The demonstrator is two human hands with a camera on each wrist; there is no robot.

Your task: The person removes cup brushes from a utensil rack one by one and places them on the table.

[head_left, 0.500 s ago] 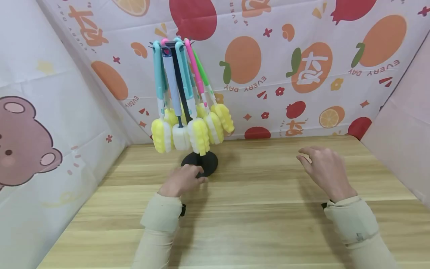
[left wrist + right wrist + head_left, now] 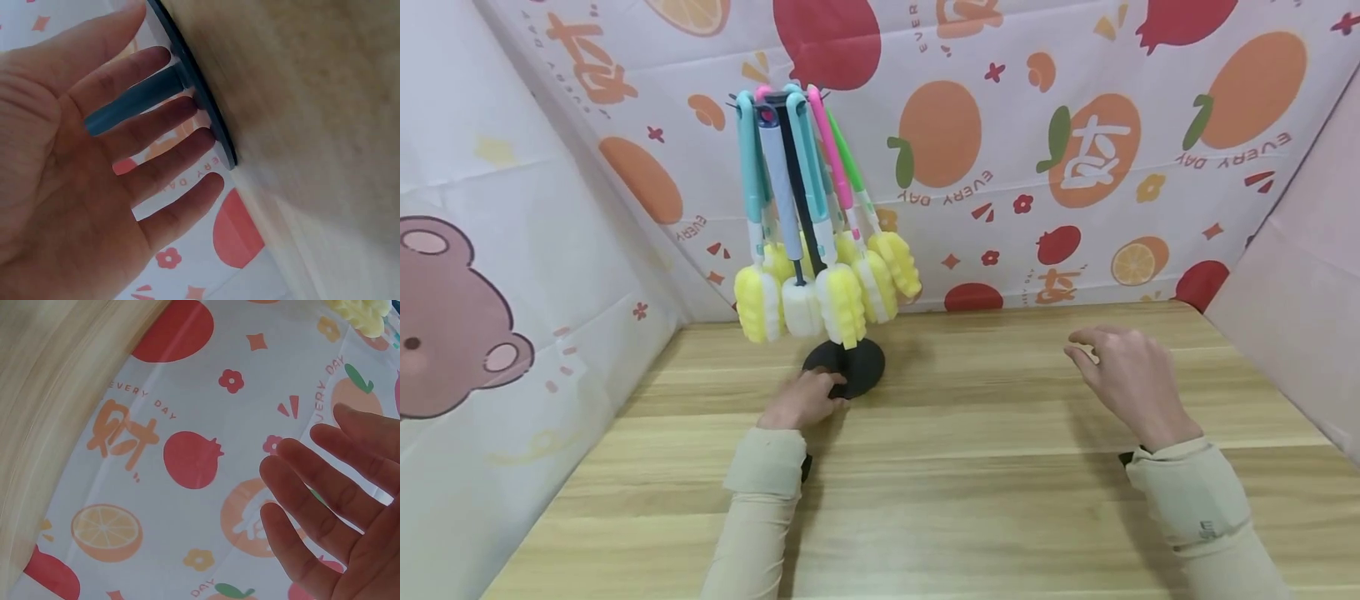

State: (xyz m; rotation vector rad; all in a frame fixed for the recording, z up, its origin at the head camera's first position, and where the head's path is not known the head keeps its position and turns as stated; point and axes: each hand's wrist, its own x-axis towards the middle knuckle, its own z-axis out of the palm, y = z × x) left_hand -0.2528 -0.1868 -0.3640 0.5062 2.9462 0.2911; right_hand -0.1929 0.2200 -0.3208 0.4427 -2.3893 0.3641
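Stand (image 2: 867, 363), black: standing near the table's (image 2: 970, 500) far edge, left of middle; bearing brushes (image 2: 842, 304), yellow-and-white heads hanging in a ring above its base (image 2: 859, 377). Left hand (image 2: 799, 402): sitting low at the base's near side, fingers extending toward the rim, contact uncertain, gripping nothing. Right hand (image 2: 1133, 382): hovering well apart, toward the far right corner, fingers loosely spreading, holding nothing.

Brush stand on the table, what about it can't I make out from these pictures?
Head view: rear brushes, partly hidden by the front brushes, so their count is uncertain.
Head view: black base, its near-left part covered by the left grip.
Left wrist view: pole, its upper part hidden behind the left grip.
Right wrist view: yellow sponge, cut off by the top edge.
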